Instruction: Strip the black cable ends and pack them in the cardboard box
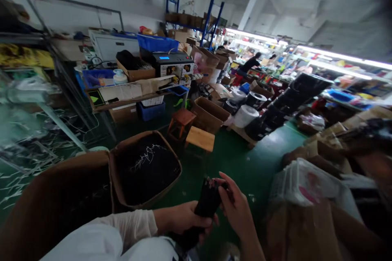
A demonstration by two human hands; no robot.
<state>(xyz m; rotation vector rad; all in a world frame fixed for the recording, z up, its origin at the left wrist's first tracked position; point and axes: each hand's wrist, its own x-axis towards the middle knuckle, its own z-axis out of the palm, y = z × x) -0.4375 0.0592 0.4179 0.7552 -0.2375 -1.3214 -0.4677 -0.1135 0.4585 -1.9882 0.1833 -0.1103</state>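
A bundle of black wires (210,200) stands tilted in front of me, its upper ends showing small pale and pinkish tips. My left hand (191,217) is wrapped round the lower part of it. At the top, the bent fingers and thumb of my right hand (235,202) close on the tips; how many strands they pinch is hidden. Left of my hands, a cardboard box (179,167) holds a black mass with thin white strands on it. Beside that box, a second brown carton (61,175) has dark contents.
Two wooden stools, one reddish (183,117) and one lighter (200,138), stand ahead. Behind them, a workbench (134,91) carries a machine with a blue display (174,63). Wrapped rolls (245,116) sit on a pallet. At right, a clear plastic bin (294,181) rests on cartons.
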